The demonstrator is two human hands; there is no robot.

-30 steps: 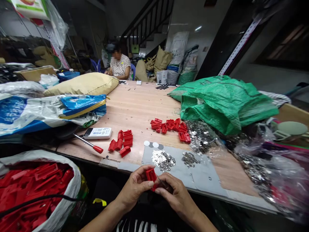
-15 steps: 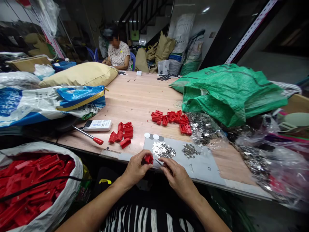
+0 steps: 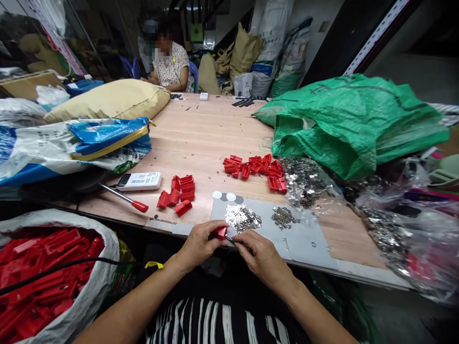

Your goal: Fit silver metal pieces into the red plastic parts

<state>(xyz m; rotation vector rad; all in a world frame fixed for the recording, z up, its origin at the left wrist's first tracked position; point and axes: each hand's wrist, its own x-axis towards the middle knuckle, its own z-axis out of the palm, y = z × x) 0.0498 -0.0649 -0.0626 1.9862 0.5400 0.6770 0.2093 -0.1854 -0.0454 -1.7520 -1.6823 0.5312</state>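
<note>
- Sack of white woven plastic [image 3: 109, 239], its mouth wide, full of loose red plastic parts [image 3: 46, 267]; a thick black cord [image 3: 71, 263] crosses over them.
- Blue-and-white printed plastic bag [image 3: 82, 143] with a yellow band, lying at the table's left side, in front of a plump tan sack [image 3: 111, 98].
- Silver metal rod with a red grip [image 3: 139, 206], slanting near the table's front edge, just in front of a flat white device with a dark panel [image 3: 143, 180].
- Co-worker in a pale patterned top [image 3: 177, 67], seated beyond the light wood-grain tabletop [image 3: 201, 129].
- Small group of red troughs [image 3: 186, 184] on the wood.
- Left hand [image 3: 201, 243], grasping a small red plastic block [image 3: 221, 232] between thumb and fingers, at the table's front edge.
- Shiny heap of silver metal bits [image 3: 242, 217] on a flat grey sheet [image 3: 304, 243], behind the hands.
- Larger red cluster [image 3: 254, 167] farther back.
- Right hand [image 3: 260, 251], pinching a thin metal tool [image 3: 231, 240] pointed at the block; whether its tip touches is unclear.
- Smaller, duller metal heap [image 3: 283, 217], on the sheet.
- Clear bag of metal bits [image 3: 308, 181], beside the crumpled green woven sack [image 3: 351, 124].
</note>
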